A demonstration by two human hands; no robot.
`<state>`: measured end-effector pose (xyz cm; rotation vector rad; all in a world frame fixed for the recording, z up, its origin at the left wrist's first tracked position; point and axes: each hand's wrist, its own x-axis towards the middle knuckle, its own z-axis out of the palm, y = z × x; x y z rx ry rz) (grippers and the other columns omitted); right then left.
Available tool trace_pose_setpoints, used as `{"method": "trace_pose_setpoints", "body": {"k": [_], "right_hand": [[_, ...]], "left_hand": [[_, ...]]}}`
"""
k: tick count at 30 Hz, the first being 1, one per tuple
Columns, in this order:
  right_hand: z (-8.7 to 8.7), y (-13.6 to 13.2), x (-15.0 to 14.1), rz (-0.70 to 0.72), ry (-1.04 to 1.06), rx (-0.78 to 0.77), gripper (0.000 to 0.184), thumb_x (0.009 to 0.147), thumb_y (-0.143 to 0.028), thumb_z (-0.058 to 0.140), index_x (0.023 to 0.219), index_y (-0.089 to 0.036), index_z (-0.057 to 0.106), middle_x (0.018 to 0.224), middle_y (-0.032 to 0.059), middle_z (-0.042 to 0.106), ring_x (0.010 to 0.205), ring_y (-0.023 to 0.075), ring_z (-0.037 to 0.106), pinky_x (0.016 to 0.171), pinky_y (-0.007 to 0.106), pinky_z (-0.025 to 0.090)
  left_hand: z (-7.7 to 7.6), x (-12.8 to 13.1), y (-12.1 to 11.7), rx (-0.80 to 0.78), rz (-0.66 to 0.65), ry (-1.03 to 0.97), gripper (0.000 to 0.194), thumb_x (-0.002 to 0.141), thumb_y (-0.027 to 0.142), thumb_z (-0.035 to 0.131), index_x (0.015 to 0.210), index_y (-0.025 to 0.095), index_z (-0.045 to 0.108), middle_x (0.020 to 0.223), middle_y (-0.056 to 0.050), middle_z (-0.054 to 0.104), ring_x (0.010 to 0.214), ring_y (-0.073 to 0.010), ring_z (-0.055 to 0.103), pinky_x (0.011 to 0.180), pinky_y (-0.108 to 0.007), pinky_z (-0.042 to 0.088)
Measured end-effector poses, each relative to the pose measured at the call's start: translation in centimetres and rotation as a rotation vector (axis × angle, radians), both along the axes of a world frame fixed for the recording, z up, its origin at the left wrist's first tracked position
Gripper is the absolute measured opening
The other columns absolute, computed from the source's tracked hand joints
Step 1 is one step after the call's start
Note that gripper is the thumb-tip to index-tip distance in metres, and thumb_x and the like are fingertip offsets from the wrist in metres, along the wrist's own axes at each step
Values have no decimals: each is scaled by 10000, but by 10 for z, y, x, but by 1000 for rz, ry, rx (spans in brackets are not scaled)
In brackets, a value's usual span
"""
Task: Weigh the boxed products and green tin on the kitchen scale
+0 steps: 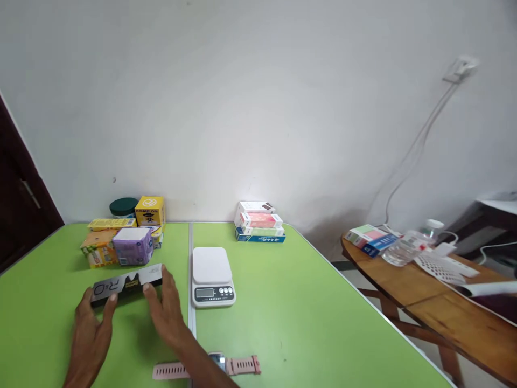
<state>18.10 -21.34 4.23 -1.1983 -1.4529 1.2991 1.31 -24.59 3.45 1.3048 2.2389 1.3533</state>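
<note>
A long black and silver box (126, 283) lies flat on the green table (307, 323). My left hand (91, 337) rests at the box's left end, thumb against its near edge, fingers spread. At the box's right end my right hand (166, 310) touches it with thumb and fingertips, fingers also apart. Neither hand has lifted the box. A pink-strapped watch (238, 366) lies near the table's front edge, partly hidden under my right forearm. A white kitchen scale (212, 276) stands just right of my right hand.
A cluster of small boxes and a purple tissue pack (133, 246) sits at the back left by a green-lidded jar (123, 206). Stacked flat boxes (259, 222) stand at the back centre. A wooden side table (440, 302) with a bottle, boxes and cables is at right.
</note>
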Motion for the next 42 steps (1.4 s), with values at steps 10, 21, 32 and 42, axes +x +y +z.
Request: {"method": "trace_pose_setpoints", "body": {"k": [10,21,32,42], "right_hand": [[34,27,154,-410,-42,230,803,947,-715,500,1556,-192,469,1620,136,446,1507,323,405,1257,536,277],[-21,39,210,-454,88,112,731,985,-685,462,1506,-176,528,1528,142,565,1432,290,519,1216,490,371],[-40,48,212,-565,117,166,656,988,-675,468,1376,-177,645,1373,153,689,1299,308,632,1125,472,476],[-27,38,202,-532,-10,379,488,1027,-548,481,1342,-222,661,1334,119,692,1246,270,645,1074,434,513]], "left_hand": [[38,156,44,87,-405,-162,848,944,627,459,1586,110,259,1655,-197,331,1544,-329,327,1293,-481,241],[-2,163,68,51,-482,-141,800,972,601,438,1581,120,242,1611,-223,383,1484,-336,423,1252,-516,332],[-22,151,86,64,-420,-245,709,985,603,383,1501,120,443,1509,-196,540,1416,-315,514,1231,-516,368],[-10,152,82,-45,-501,-13,914,906,724,402,1605,141,320,1572,-195,452,1408,-399,496,1202,-589,379]]}}
